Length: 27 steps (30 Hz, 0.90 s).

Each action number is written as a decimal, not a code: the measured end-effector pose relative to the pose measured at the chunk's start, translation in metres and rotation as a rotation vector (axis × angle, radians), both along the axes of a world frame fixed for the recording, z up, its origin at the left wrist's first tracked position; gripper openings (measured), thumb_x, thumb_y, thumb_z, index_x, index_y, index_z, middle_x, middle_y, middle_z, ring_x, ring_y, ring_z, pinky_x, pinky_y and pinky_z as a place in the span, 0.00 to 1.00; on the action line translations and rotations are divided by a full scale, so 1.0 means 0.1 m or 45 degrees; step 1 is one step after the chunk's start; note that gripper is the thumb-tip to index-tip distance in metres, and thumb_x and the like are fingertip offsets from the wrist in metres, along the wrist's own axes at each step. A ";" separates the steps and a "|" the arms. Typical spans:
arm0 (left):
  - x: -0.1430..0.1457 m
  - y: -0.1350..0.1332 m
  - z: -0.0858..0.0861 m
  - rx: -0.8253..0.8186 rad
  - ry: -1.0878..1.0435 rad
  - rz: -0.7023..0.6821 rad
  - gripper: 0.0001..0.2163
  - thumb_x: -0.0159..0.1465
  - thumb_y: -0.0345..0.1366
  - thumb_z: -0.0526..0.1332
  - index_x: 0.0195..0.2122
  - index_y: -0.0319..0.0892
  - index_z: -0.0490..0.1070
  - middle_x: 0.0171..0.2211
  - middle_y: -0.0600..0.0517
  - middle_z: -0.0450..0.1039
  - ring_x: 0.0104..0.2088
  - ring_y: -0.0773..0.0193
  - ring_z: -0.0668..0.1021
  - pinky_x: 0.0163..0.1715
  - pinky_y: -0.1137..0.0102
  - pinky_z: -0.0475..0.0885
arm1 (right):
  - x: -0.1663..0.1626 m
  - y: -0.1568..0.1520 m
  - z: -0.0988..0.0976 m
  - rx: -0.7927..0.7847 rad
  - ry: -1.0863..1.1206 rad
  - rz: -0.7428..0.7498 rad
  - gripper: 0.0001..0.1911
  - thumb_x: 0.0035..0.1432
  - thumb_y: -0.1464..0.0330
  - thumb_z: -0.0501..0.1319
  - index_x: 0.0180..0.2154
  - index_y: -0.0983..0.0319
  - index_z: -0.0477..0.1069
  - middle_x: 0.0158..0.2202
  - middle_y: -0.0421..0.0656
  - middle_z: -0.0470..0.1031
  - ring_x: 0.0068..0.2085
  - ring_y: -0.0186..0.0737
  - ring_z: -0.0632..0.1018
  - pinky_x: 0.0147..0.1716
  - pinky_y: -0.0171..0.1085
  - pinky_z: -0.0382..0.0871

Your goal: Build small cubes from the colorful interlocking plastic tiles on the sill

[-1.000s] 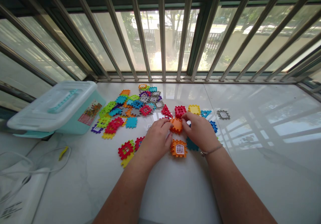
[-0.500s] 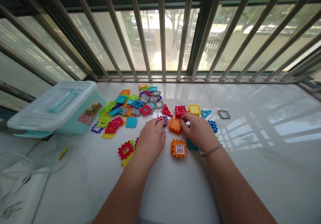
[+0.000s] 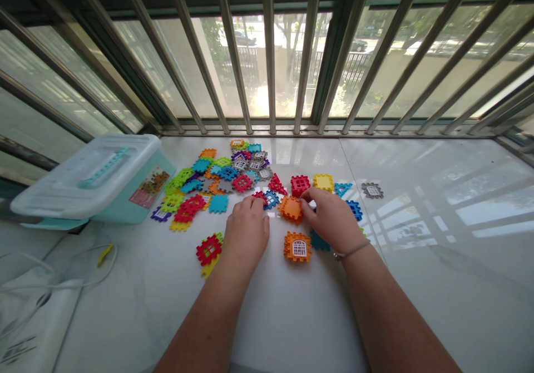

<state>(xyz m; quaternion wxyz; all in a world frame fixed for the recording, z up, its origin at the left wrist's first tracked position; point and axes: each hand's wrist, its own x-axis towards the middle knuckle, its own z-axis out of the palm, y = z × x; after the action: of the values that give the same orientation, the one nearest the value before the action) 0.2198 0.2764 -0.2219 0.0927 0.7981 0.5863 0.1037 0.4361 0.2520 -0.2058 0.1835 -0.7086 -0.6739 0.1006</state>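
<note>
My left hand (image 3: 247,225) is closed, its fingertips on a red interlocking tile (image 3: 259,196) that is mostly hidden beneath them. Just right of it lies a blue window tile (image 3: 271,199). With thumb and fingers pinched, my right hand (image 3: 331,214) grips the right edge of an orange interlocking block (image 3: 291,209). Behind that block stands a red window block (image 3: 300,184), close to my right fingertips. Nearer to me, an orange block with a white window (image 3: 297,247) rests on the white surface. A teal tile (image 3: 320,241) is partly covered by my right wrist.
A pile of mixed tiles (image 3: 225,172) spreads at the back left. Beside it stands a lidded turquoise box (image 3: 125,195). Red and yellow tiles (image 3: 208,250) lie by my left forearm. A grey tile (image 3: 372,190) sits at right. Metal bars (image 3: 269,55) line the back.
My left hand has shifted slightly left with the red tile, uncovering more of the blue window tile. My right hand and the orange block have barely moved.
</note>
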 end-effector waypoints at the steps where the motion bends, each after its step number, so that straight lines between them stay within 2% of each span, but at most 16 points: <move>1: 0.00 0.00 -0.01 -0.003 0.005 -0.003 0.14 0.72 0.34 0.63 0.58 0.42 0.74 0.59 0.41 0.75 0.58 0.45 0.76 0.59 0.55 0.73 | 0.00 0.00 0.00 -0.009 -0.003 -0.002 0.06 0.72 0.67 0.62 0.44 0.57 0.79 0.44 0.43 0.86 0.44 0.45 0.84 0.40 0.38 0.67; 6: 0.00 0.01 -0.01 0.005 0.045 0.006 0.17 0.73 0.35 0.63 0.62 0.42 0.73 0.58 0.42 0.76 0.57 0.44 0.76 0.57 0.55 0.73 | -0.01 0.00 0.00 -0.020 -0.003 -0.002 0.06 0.73 0.66 0.62 0.43 0.57 0.78 0.43 0.43 0.86 0.43 0.45 0.84 0.39 0.39 0.66; 16: 0.01 -0.01 0.07 -0.025 0.109 0.008 0.12 0.73 0.35 0.62 0.56 0.43 0.77 0.53 0.43 0.77 0.54 0.45 0.77 0.52 0.56 0.74 | -0.02 0.00 -0.01 -0.010 0.012 0.008 0.06 0.72 0.67 0.62 0.43 0.57 0.79 0.43 0.42 0.86 0.43 0.45 0.84 0.40 0.39 0.66; 27: 0.02 0.00 0.06 -0.031 0.049 0.005 0.06 0.73 0.35 0.61 0.47 0.44 0.77 0.51 0.44 0.77 0.53 0.46 0.77 0.54 0.57 0.74 | -0.03 0.00 -0.01 -0.011 0.006 0.017 0.06 0.72 0.67 0.62 0.44 0.57 0.79 0.44 0.42 0.86 0.44 0.45 0.83 0.40 0.38 0.66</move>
<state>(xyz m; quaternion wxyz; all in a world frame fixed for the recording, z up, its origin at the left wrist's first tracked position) 0.2215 0.2763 -0.2154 0.0909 0.7976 0.5908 0.0812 0.4331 0.2518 -0.2066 0.1814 -0.7046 -0.6777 0.1064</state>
